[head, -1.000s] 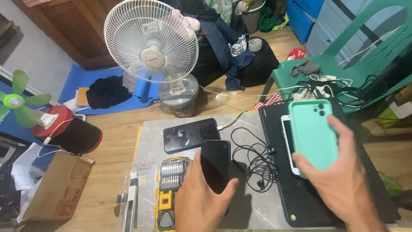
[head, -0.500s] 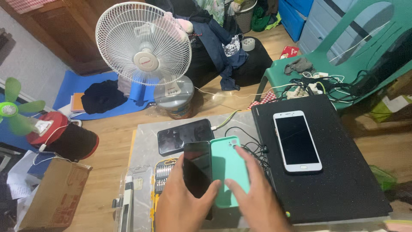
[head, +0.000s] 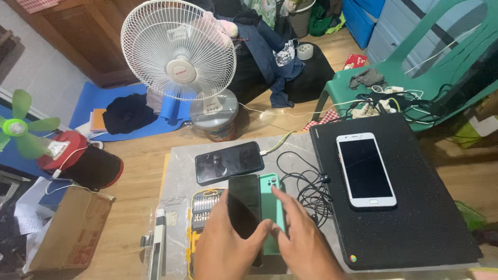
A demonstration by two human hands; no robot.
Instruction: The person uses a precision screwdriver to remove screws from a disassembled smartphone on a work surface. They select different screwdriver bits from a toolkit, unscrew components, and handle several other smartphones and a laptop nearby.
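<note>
Black slab phone [head: 244, 205] sits near the surface's near edge, pinched in the left hand [head: 228, 249], fingers clamped on its lower end. Right hand [head: 306, 243], fingers spread, presses the mint-green silicone case [head: 272, 207] flat just beside it, apparently lining them up. Yellow screwdriver-bit box [head: 205, 212] lies open, bits racked.

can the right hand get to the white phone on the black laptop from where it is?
Probably yes. The right hand rests on the green phone case, and the white phone lies face up, uncovered, on the black laptop to its right. Only the tangled black earphone cable lies between, flat on the table.
</note>
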